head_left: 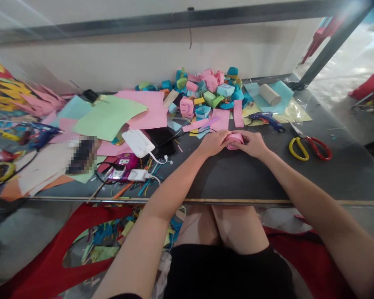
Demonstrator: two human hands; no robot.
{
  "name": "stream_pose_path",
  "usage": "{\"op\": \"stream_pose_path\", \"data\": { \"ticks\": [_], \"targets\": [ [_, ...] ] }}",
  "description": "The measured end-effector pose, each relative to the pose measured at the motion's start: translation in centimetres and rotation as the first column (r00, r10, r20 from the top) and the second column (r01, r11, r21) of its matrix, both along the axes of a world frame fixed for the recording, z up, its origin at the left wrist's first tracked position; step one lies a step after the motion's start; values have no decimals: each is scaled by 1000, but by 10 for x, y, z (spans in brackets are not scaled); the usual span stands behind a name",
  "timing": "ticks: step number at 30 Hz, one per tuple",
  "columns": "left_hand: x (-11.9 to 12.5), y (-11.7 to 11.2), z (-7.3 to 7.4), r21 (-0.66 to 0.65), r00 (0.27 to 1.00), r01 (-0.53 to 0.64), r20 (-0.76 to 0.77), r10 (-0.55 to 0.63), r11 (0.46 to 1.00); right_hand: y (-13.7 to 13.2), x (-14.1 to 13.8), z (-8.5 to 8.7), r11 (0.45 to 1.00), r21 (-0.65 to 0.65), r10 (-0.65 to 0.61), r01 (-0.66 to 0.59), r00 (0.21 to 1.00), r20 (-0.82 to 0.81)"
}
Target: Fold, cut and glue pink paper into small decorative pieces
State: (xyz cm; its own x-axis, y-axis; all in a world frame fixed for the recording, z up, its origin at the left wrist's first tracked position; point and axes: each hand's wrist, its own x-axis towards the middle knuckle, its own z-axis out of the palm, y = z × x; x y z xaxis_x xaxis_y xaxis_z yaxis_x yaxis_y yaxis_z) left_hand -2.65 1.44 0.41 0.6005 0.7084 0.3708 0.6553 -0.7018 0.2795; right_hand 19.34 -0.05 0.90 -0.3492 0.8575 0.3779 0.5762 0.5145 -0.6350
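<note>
Folded pink paper (235, 141): located over bench (237, 178), about midway between front and back edges, well in from right edge. Orientation: long axis and pointing not clear, partly masked by fingers. Appearance: plain pink, compact, creased, angular folds. Left hand (215, 143): curled nearly closed, gripping left side of paper. Right hand (253, 144): thumb and fingers pinched onto right side. Toward right edge: blue glue gun (269, 119), scissors (307, 138) with yellow and red handles.
</note>
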Motion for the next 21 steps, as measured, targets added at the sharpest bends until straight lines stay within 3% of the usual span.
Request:
{"op": "stream_pose_path", "data": {
  "ticks": [21],
  "targets": [
    [0,-1,1,-3,1000,-7,19,7,1000,-2,1,4,1000,-9,10,-10,1000,13]
  ]
}}
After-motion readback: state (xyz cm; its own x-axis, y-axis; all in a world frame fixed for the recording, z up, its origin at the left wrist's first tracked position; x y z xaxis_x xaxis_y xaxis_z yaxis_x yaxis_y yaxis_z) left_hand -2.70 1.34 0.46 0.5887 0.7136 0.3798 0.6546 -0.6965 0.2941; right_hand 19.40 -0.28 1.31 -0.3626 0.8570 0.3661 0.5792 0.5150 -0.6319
